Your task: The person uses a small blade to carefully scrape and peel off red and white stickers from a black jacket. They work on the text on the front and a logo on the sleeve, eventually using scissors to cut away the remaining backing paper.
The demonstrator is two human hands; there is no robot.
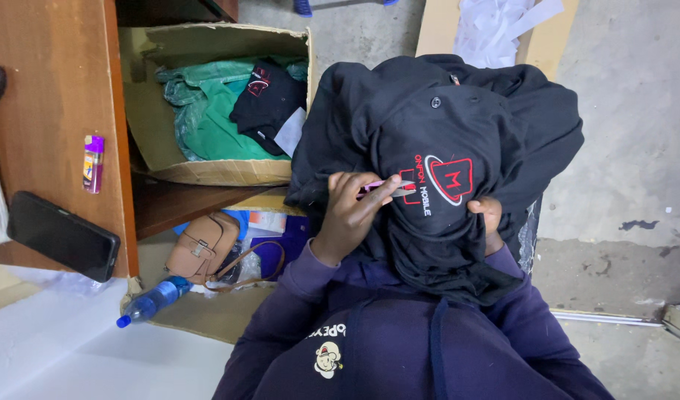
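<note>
A black cap (443, 141) with a red and white stitched emblem rests on a heap of black fabric (532, 111) in my lap. My left hand (347, 211) pinches a small pink-handled cutting tool (388, 185), whose tip touches the cap beside the emblem. My right hand (492, 216) grips the cap's lower edge from underneath and is mostly hidden by the fabric. I wear a dark purple hooded top (399, 348).
At the left a wooden desk (51, 111) carries a black phone (62, 235) and a purple lighter (93, 163). An open cardboard box (206, 172) holds green cloth and a black cap. A brown handbag (203, 248) and a blue bottle (151, 302) lie on the floor.
</note>
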